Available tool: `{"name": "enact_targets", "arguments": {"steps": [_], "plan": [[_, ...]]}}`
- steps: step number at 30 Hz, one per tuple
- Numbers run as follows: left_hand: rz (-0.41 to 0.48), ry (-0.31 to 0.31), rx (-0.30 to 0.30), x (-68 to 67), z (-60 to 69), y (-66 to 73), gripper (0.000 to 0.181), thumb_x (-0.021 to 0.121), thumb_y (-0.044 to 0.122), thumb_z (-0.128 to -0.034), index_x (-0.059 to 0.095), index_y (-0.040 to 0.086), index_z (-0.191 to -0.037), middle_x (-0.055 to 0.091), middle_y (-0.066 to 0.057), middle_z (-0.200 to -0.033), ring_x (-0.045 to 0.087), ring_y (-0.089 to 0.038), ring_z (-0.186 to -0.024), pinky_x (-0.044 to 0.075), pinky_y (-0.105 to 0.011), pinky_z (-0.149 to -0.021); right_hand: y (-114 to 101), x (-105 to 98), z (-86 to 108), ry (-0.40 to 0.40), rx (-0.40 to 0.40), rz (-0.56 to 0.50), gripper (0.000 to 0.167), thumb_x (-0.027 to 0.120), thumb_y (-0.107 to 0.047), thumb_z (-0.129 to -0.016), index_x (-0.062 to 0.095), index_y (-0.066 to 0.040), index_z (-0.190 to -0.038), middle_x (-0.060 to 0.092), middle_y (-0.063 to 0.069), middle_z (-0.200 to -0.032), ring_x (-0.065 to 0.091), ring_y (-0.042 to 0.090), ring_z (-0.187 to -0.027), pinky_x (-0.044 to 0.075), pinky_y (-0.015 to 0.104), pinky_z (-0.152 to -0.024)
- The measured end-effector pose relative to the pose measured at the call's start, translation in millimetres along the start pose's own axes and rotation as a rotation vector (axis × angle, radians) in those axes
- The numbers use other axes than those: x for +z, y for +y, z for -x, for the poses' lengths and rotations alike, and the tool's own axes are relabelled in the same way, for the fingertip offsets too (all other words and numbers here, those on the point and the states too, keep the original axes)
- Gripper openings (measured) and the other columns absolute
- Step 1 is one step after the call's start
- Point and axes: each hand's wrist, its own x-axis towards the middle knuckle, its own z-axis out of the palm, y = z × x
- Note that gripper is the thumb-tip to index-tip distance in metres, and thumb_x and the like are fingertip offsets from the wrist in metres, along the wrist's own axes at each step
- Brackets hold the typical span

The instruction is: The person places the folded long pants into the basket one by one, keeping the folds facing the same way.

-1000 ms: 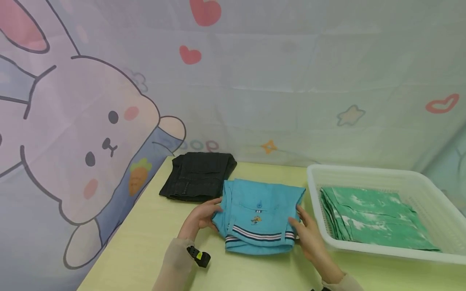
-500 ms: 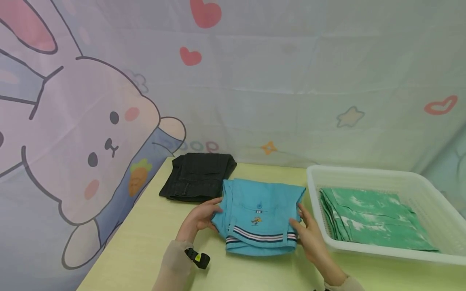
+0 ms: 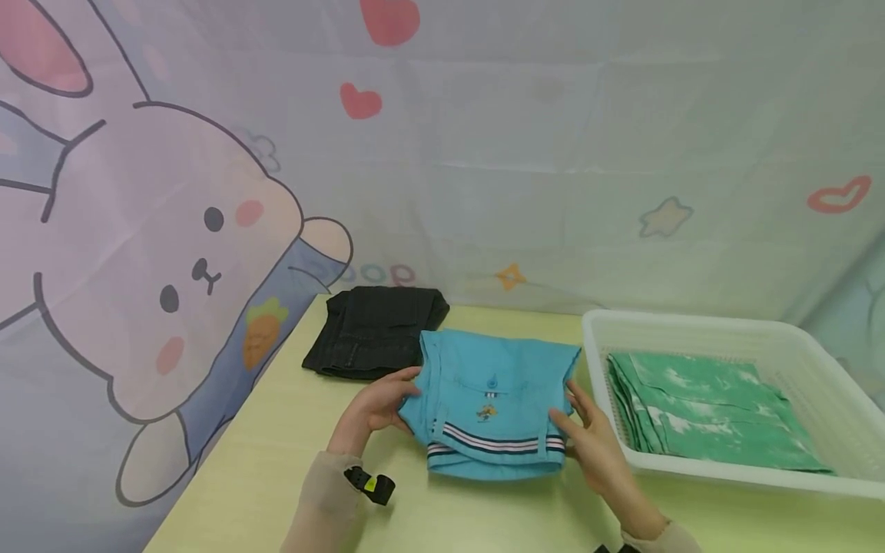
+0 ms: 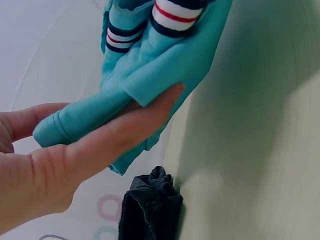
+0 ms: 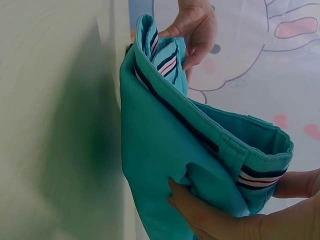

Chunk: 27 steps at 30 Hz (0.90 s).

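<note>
1. Since half a second ago, the folded blue pants (image 3: pixel 494 369) have edged slightly away from the person, and their far left corner covers a little more of the black jeans (image 3: pixel 380 326) in the head view; the rest has barely changed.
2. Left hand (image 3: pixel 376 401): grasping the side of the blue pants, with the folded edge pinched between thumb and fingers, as the left wrist view shows.
3. Right hand (image 3: pixel 594 442): also grasping, thumb on one face of the opposite side and fingers on the other, just beside the basket.
4. Between the two hands, the blue pants have their striped waistband (image 3: pixel 487 439) toward the person. Shadow in the wrist views suggests they are held just above the bench (image 3: pixel 249 468); whether an edge touches cannot be told.
5. By judgement, the step in hand is carrying or adjusting the folded pair with both hands. The next move seems to call for keeping both grips level, so the layers do not slip, and loosening them only once the cloth is supported.
6. Farther out, the black jeans lie folded toward the far left of the bench, apart from the blue pants in the left wrist view.
7. To the right stands the white plastic basket (image 3: pixel 691 336), with a folded green-and-white garment (image 3: pixel 719 415) inside.
8. Behind everything hangs a printed backdrop (image 3: pixel 539 207).
</note>
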Motion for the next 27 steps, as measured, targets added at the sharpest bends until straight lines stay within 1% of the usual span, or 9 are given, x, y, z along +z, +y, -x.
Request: {"name": "enact_targets", "arguments": {"steps": [3,6,10,12,16,19,21,24,27], "plan": [[0.001,-0.011,0.009,-1.2,1.7,2.2,0.054,0.033,0.005,-0.0915,0.016,0.010,-0.143,0.016,-0.024,-0.146,0.030,-0.045,-0.126,0.039,-0.064,-0.082,-2.7,-1.3,0.7,-0.022,-0.013,-0.002,0.065,0.046,-0.016,-0.093,0.007,-0.013,-0.145,0.006,0.018,-0.149,0.034,0.035,-0.124,0.048,0.034,-0.079],[0.008,-0.016,0.010,-1.8,3.9,3.6,0.054,0.034,0.006,-0.0914,0.017,0.010,-0.142,0.018,-0.024,-0.145,0.030,-0.045,-0.126,0.039,-0.064,-0.082,-4.8,-2.8,0.8,-0.039,-0.016,-0.005,0.064,0.047,-0.016,-0.092,0.010,-0.014,-0.145,0.004,0.018,-0.149,0.036,0.036,-0.123,0.049,0.033,-0.077],[0.014,-0.018,0.013,-2.3,6.7,4.5,0.053,0.034,0.007,-0.0911,0.019,0.010,-0.142,0.018,-0.024,-0.145,0.029,-0.044,-0.127,0.038,-0.064,-0.082,-6.5,-4.8,0.2,-0.058,-0.007,-0.020,0.064,0.049,-0.016,-0.091,0.014,-0.016,-0.144,0.005,0.017,-0.149,0.041,0.031,-0.118,0.049,0.029,-0.073],[0.014,-0.020,0.016,-2.8,8.1,4.9,0.053,0.034,0.009,-0.0915,0.019,0.010,-0.142,0.018,-0.023,-0.146,0.027,-0.044,-0.128,0.038,-0.065,-0.082,-7.2,-6.0,-0.1,-0.067,-0.003,-0.036,0.064,0.050,-0.016,-0.090,0.015,-0.016,-0.143,0.005,0.017,-0.149,0.043,0.029,-0.115,0.049,0.030,-0.073],[0.021,-0.043,0.029,-4.1,10.6,5.5,0.052,0.033,0.012,-0.0933,0.016,0.009,-0.143,0.015,-0.023,-0.146,0.023,-0.044,-0.130,0.036,-0.066,-0.084,-9.5,-9.2,-0.1,-0.098,0.006,-0.065,0.064,0.050,-0.016,-0.090,0.015,-0.017,-0.143,0.003,0.016,-0.150,0.046,0.025,-0.111,0.048,0.031,-0.075],[0.036,-0.061,0.035,-3.9,12.3,6.7,0.052,0.032,0.013,-0.0940,0.015,0.010,-0.143,0.013,-0.022,-0.147,0.021,-0.043,-0.131,0.034,-0.066,-0.087,-11.3,-12.5,0.3,-0.119,0.010,-0.065,0.064,0.050,-0.018,-0.091,0.014,-0.018,-0.144,0.001,0.016,-0.150,0.048,0.022,-0.109,0.048,0.031,-0.075],[0.044,-0.061,0.038,-3.4,13.2,7.2,0.052,0.032,0.014,-0.0942,0.015,0.010,-0.143,0.013,-0.022,-0.147,0.021,-0.043,-0.131,0.033,-0.066,-0.087,-12.0,-14.5,0.5,-0.129,0.014,-0.068,0.064,0.049,-0.018,-0.091,0.013,-0.019,-0.144,0.001,0.015,-0.150,0.047,0.022,-0.110,0.047,0.031,-0.076],[0.050,-0.067,0.045,-2.8,14.1,7.8,0.052,0.033,0.014,-0.0945,0.014,0.010,-0.143,0.012,-0.022,-0.147,0.021,-0.043,-0.131,0.034,-0.065,-0.086,-12.6,-17.2,0.6,-0.143,0.015,-0.075,0.064,0.048,-0.018,-0.092,0.012,-0.018,-0.144,0.000,0.015,-0.150,0.044,0.025,-0.114,0.047,0.033,-0.078],[0.050,-0.067,0.061,-2.7,14.6,7.9,0.052,0.035,0.012,-0.0938,0.016,0.011,-0.143,0.013,-0.023,-0.147,0.025,-0.042,-0.128,0.037,-0.064,-0.084,-13.3,-19.3,1.1,-0.159,0.015,-0.090,0.064,0.047,-0.017,-0.092,0.010,-0.018,-0.144,-0.002,0.016,-0.150,0.040,0.030,-0.119,0.046,0.034,-0.080]]}}
